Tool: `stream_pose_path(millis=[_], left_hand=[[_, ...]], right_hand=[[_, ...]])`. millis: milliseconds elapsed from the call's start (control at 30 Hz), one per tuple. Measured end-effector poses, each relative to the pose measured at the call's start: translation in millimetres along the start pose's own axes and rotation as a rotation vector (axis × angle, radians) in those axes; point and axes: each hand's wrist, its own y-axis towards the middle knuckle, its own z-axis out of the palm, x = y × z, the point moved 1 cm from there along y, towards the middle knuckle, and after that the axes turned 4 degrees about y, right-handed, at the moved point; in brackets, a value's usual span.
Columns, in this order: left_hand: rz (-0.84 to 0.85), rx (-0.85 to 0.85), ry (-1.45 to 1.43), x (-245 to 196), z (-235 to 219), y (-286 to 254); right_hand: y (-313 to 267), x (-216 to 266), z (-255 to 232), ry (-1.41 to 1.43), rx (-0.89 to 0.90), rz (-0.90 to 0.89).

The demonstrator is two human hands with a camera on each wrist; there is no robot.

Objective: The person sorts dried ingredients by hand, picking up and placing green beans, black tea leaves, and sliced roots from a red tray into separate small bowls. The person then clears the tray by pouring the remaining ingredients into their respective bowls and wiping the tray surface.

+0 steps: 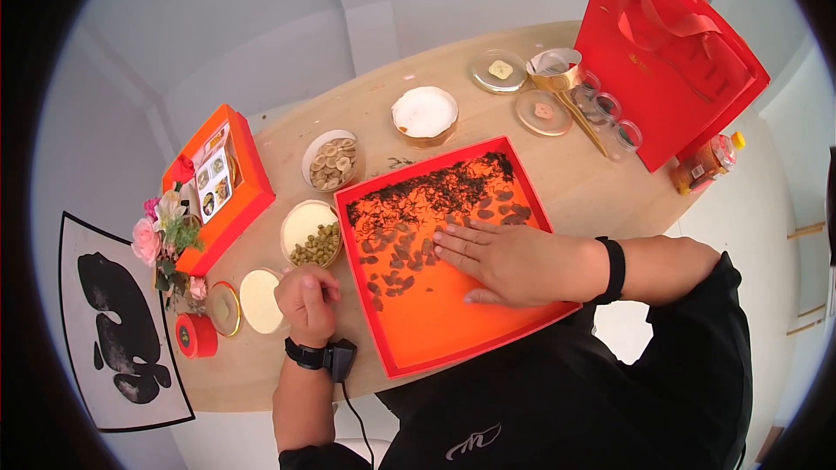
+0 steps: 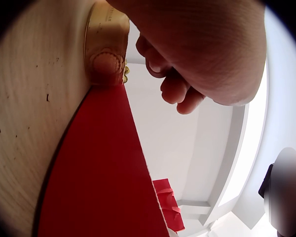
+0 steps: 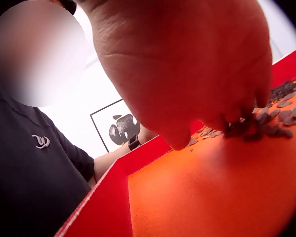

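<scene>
A shallow red box (image 1: 427, 326) with an orange floor lies in front of the person. Dark thin shreds (image 1: 418, 196) cover its far part, and flat dark-brown flakes (image 1: 401, 259) are scattered across its middle. My right hand (image 1: 503, 263) reaches over the box, palm down, its straight fingers on the flakes; the right wrist view shows the fingertips (image 3: 246, 111) right at them. Beside the box's left wall, my left hand (image 1: 306, 300) hovers with loosely curled fingers and holds nothing. Nearest to it is a tub of green round pieces (image 1: 315, 246).
Around the box stand a tub of tan slices (image 1: 333, 164), a tub of white contents (image 1: 424, 113), clear dishes (image 1: 498, 71) and small jars (image 1: 625, 137). A red gift bag (image 1: 666, 57) and bottle (image 1: 707, 161) are at right; an orange gift box (image 1: 248, 183) with flowers is at left.
</scene>
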Motion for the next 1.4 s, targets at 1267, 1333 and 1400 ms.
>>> stream_pose_path(millis=[1267, 1333, 1400], left_hand=[[0.103, 0.141, 0.587, -11.6, 3.8, 44.5], [0.096, 0.164, 0.604, -8.4, 4.6, 47.3], [0.107, 0.191, 0.613, -8.2, 4.6, 49.5]], right_hand=[[-16.7, -175.8, -5.1, 1.179, -1.044, 0.404], [-14.4, -173.6, -6.4, 1.155, -1.029, 0.424], [-14.1, -175.9, -4.3, 1.148, -1.015, 0.429]])
